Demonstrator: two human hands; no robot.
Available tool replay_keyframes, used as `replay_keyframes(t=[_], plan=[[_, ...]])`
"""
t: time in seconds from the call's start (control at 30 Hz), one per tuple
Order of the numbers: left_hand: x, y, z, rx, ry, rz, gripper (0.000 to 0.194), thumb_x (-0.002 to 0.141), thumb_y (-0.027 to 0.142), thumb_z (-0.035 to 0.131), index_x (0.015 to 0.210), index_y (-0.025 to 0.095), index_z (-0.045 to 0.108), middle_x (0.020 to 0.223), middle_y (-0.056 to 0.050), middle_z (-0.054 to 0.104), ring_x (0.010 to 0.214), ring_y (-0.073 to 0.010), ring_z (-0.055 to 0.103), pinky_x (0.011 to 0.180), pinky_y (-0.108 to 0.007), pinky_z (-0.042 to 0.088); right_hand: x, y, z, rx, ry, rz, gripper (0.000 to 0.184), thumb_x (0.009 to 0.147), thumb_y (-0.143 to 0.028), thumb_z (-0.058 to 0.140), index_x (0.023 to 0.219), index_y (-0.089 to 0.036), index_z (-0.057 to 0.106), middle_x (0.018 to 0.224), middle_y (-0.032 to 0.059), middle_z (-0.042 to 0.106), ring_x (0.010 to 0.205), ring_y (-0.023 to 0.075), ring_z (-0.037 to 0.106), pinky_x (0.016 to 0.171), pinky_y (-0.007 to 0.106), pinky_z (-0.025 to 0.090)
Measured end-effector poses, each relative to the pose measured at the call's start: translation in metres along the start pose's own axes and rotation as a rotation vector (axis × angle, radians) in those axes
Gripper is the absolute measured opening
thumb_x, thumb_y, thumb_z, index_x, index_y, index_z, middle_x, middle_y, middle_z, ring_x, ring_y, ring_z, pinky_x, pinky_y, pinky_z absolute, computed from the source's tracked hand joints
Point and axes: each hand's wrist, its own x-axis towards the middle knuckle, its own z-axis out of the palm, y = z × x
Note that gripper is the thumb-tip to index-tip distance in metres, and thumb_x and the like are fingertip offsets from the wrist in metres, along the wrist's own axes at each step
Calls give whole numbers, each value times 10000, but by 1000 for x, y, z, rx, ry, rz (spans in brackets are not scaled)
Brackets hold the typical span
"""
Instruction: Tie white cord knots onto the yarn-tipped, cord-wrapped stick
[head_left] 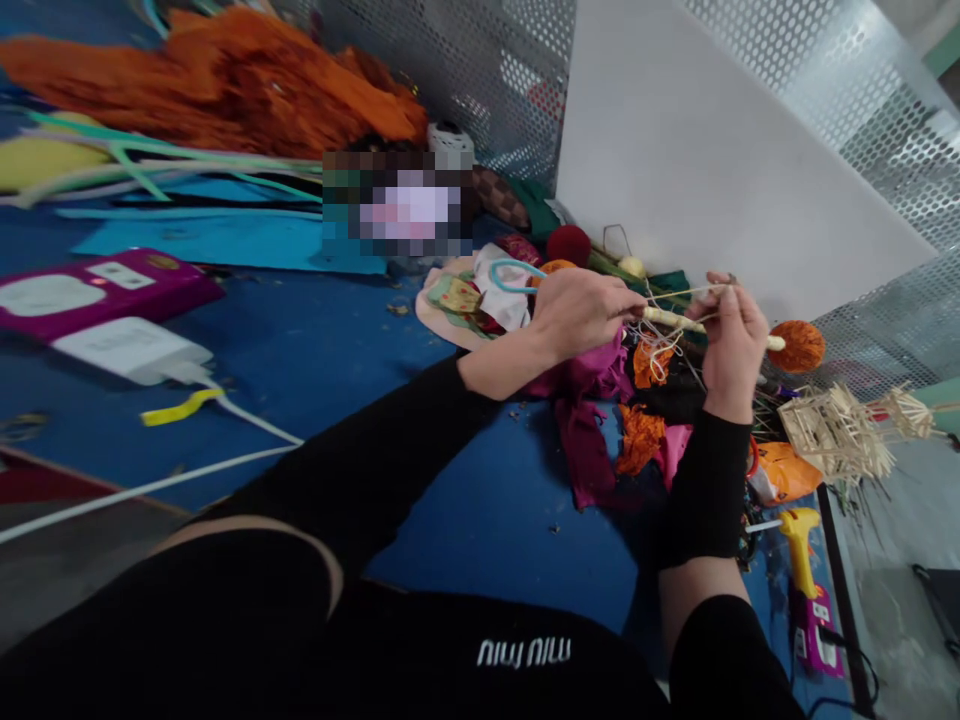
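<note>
My left hand (577, 312) is closed around one end of a slim cream-wrapped stick (671, 319). Its other end (775, 343) sticks out past my right hand (729, 335). Between the two hands a thin cream yarn (684, 292) runs taut, pinched in the fingertips of my right hand, which also lies against the stick. Loose pale strands (661, 352) dangle below the stick. A light blue loop (513, 275) shows beside the left hand; whether that hand holds it I cannot tell.
Magenta cloth (589, 455), orange scraps (641, 440) and small balls lie beneath and behind the hands. A yellow glue gun (801, 545) and bundled pale sticks (836, 435) are at right. Purple power strip (112, 292), white charger (135, 350) and orange fabric (240, 85) are at left.
</note>
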Motion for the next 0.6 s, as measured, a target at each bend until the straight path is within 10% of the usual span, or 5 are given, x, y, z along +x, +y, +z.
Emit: replay_keyframes(t=[0.23, 0.5, 0.6], plan=[[2, -36, -43, -94, 94, -250, 302, 952, 337, 651, 1172, 383, 852, 1187, 16, 830, 1152, -270, 742, 904, -333, 477, -24, -35, -94, 125, 40, 309, 319, 792, -436, 825, 680, -190, 655, 799, 3, 706, 395, 11, 372, 375, 201, 249], [1, -52, -60, -67, 53, -248, 337, 877, 350, 645, 1132, 344, 866, 1103, 22, 844, 1078, -239, 754, 885, -285, 497, -31, 3, -155, 200, 399, -62, 345, 724, -592, 729, 625, -312, 554, 674, -40, 457, 491, 27, -124, 461, 320, -127], [0, -53, -62, -88, 55, -253, 350, 875, 363, 634, 1136, 337, 866, 1107, 27, 844, 1068, -232, 757, 904, -276, 505, -21, 8, -149, 166, 531, -93, 358, 670, -538, 737, 620, -284, 489, 686, -46, 446, 522, 42, -95, 462, 313, -75]])
